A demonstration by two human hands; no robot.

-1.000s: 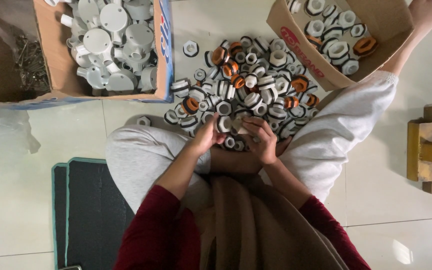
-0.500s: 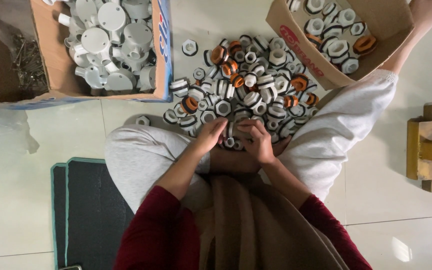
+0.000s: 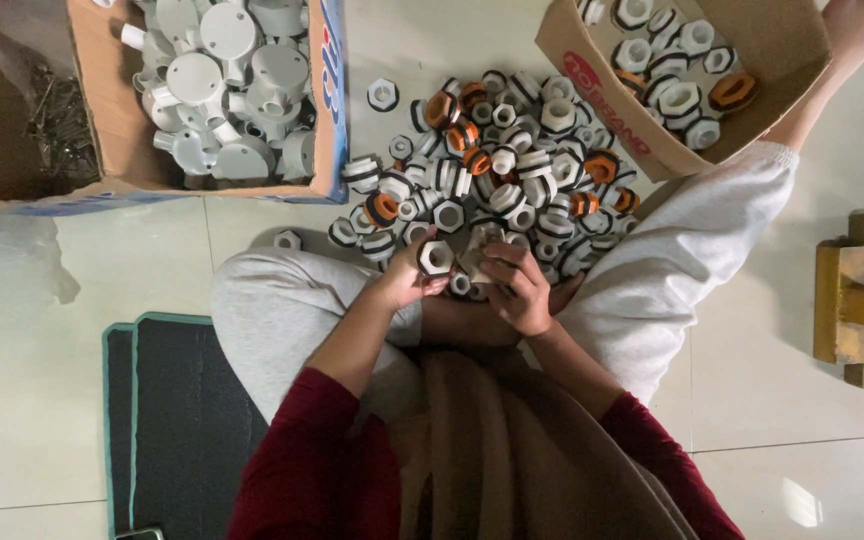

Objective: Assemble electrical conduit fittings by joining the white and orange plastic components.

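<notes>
Because the person sits on the tiled floor with crossed legs, both hands meet low in the middle of the view, at the near edge of the heap of small plastic fittings (image 3: 512, 150). The left hand (image 3: 402, 280) pinches a white hexagonal nut (image 3: 435, 257) between thumb and fingertips, its hole turned toward the camera. The right hand (image 3: 517, 290) is curled around a pale threaded piece (image 3: 479, 248), just beside the nut; I cannot tell if the 2 parts touch.

I judge the nut to be light, stiff and rather smooth. Its flat sides are the best place to take it, since the round face may slip. It does not look fragile.

The lower part of the piece in the right hand is hidden by the fingers, so its shape is not certain. Some fittings carry orange rings, others only black bands. The cardboard box of grey round housings (image 3: 222, 100) and the second cardboard box (image 3: 752, 60) are cut off at the upper edge. A yellow wooden thing (image 3: 852, 300) at the right is only partly seen.
</notes>
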